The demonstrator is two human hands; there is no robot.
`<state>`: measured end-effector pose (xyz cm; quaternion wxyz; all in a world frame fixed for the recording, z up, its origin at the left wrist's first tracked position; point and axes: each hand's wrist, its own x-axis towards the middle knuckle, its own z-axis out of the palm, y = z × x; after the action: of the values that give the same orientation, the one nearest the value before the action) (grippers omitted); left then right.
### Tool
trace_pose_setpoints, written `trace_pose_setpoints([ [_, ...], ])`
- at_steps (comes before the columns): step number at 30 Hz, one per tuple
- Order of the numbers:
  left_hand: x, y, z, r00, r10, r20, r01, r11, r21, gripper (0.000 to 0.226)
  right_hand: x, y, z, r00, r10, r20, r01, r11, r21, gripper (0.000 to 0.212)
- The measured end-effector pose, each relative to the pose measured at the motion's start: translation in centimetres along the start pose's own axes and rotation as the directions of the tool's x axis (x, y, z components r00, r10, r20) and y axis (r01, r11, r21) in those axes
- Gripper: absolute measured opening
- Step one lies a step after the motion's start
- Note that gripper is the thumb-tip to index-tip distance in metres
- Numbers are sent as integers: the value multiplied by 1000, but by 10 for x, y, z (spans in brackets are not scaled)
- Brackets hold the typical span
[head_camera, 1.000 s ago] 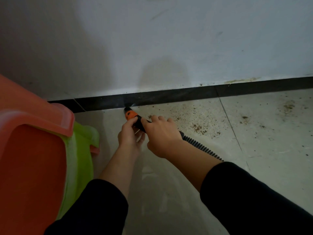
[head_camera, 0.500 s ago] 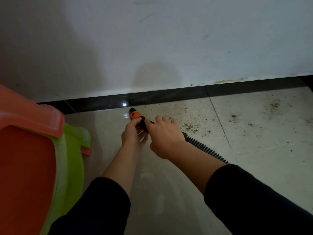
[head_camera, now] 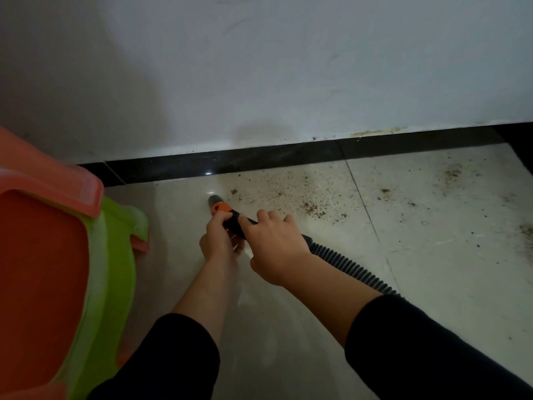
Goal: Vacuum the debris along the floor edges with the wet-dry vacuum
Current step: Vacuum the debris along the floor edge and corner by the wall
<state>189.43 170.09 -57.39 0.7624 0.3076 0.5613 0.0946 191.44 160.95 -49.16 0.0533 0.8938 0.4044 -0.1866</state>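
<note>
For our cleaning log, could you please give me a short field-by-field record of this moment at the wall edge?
tool: orange-and-black vacuum nozzle on a ribbed grey hose
nozzle tip: low over the floor, short of the black skirting strip; floor contact unclear
left hand: grips the nozzle near its front
right hand: grips it further back
debris: brown crumbs scattered right of the tip on the cream floor tiles
nearby: stacked orange and green plastic stools at left
</note>
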Motion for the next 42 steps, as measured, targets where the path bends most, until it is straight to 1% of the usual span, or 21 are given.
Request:
trace_pose_setpoints([
  [3, -7, -6, 1, 1000, 0, 6, 0, 1000, 2, 16, -8, 3, 2, 1000, 9, 8, -9, 1000, 3, 64],
  [7, -10, -13, 3, 1000, -8, 29, 7, 1000, 20, 27, -14, 8, 4, 1000, 24, 7, -24, 1000, 0, 63],
  [14, -14, -24, 10, 990, -46, 135, 37, 997, 65, 27, -25, 21, 8, 997, 74, -4, -74, 997, -11, 65],
  [23, -20, -33, 22, 982, -76, 174, 59, 993, 100, 30, -34, 31, 7, 993, 119, 1, -119, 993, -12, 60],
  [28, -24, -34, 27, 968, -118, 219, 93, 988, 124, 32, -38, 34, 8, 989, 150, 5, -150, 989, -19, 60],
  [35, -24, -29, 29, 967, -124, 223, 95, 986, 138, 34, -32, 31, 9, 986, 167, -8, -167, 986, -15, 61],
  [42, -16, -23, 23, 981, -85, 174, 63, 990, 128, 35, -24, 25, 9, 993, 114, -16, -114, 993, 4, 62],
])
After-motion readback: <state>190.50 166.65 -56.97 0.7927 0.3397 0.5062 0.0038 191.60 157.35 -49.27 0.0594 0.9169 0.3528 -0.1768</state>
